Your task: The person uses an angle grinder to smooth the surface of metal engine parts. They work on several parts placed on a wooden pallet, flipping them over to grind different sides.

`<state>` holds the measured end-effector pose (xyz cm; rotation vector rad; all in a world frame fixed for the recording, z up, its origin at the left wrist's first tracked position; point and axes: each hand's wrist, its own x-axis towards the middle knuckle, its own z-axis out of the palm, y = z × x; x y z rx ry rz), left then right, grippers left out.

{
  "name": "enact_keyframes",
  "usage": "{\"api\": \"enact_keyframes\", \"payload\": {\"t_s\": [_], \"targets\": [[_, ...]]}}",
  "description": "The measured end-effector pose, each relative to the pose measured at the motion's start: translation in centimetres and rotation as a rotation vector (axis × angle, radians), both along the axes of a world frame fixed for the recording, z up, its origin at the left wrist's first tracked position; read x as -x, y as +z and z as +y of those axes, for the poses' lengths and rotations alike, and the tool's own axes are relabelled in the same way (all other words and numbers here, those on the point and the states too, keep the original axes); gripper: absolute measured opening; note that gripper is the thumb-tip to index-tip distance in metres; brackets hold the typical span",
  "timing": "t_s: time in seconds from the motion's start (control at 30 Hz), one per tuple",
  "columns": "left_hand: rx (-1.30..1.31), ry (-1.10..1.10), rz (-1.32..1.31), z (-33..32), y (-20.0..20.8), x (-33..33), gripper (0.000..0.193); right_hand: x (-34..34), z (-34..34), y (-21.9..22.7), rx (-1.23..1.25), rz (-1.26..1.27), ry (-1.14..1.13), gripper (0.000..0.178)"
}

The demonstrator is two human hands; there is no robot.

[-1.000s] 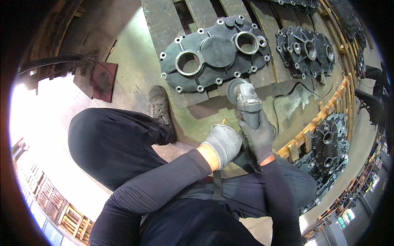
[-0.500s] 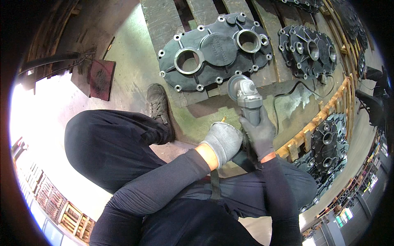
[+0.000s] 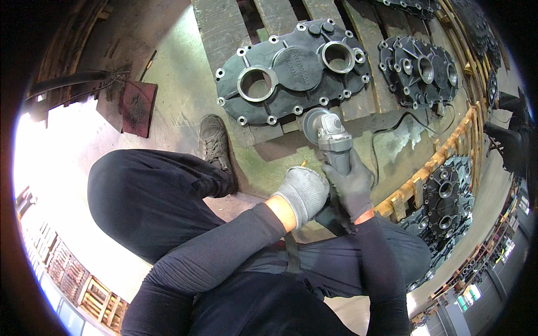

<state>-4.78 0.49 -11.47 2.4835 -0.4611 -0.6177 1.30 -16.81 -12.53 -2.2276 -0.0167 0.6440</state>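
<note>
My right hand point(image 3: 351, 183), in a dark grey glove, is wrapped round the body of a grey angle grinder point(image 3: 334, 140). The grinder's disc point(image 3: 311, 124) faces left, just short of the near edge of a large dark metal cover casting point(image 3: 298, 66), and does not visibly touch it. That casting lies flat with two big round bores and bolt holes along its rim. Closed beside the rear of the grinder is my left hand point(image 3: 305, 193), in a light grey knit glove. From its top pokes a small yellowish tip point(image 3: 304, 163); the rest of that thing is hidden.
Wooden pallet boards point(image 3: 224, 28) lie under the casting. A second casting point(image 3: 420, 71) sits to its right, with a black cable point(image 3: 386, 130) running nearby. More castings point(image 3: 445, 196) are stacked at the right behind a pallet edge point(image 3: 426, 173). A dark red plate point(image 3: 139, 109) lies left of my shoe point(image 3: 214, 143).
The grinder and my right hand have shifted slightly left, and the disc sits a little lower in the view. My left hand has barely moved; the large casting lies as before.
</note>
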Motion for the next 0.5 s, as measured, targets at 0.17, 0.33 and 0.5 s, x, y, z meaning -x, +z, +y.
{"api": "enact_keyframes", "payload": {"t_s": [0.17,0.33,0.5], "targets": [[-0.001,-0.027,0.036,0.0,0.1,-0.1,0.017,0.2,-0.8,-0.4,-0.023,0.016,-0.061,0.062],[-0.005,-0.011,0.031,-0.2,-0.2,0.0,0.016,-0.5,0.0,0.3,0.045,0.048,-0.068,0.063],[-0.019,-0.005,0.035,-0.3,-0.3,-0.1,0.016,-0.6,0.2,0.0,0.025,0.041,-0.039,0.064]]}}
